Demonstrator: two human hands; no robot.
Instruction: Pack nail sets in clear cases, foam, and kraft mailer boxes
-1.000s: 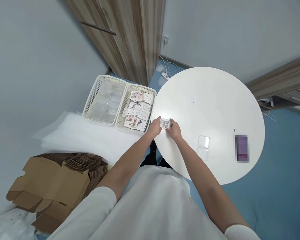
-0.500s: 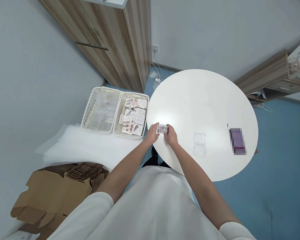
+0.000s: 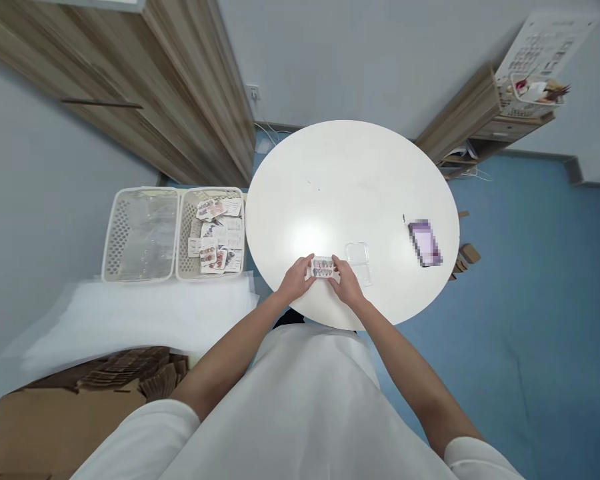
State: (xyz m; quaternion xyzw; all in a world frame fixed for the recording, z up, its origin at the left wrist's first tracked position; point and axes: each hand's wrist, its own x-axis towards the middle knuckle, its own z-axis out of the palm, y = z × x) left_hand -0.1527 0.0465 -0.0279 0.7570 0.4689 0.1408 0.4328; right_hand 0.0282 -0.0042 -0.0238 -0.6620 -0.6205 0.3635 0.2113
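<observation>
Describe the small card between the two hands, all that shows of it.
The small card looks pale, thin and oblong, with two rows of small, shiny greyish pieces along its length; their exact shape is too small to tell. It is held with its long sides running left to right, over the near part of the white table. The left hand grips one short end, the right hand the other. Whether it touches the tabletop is unclear.

Fingers holding small card, white table
</observation>
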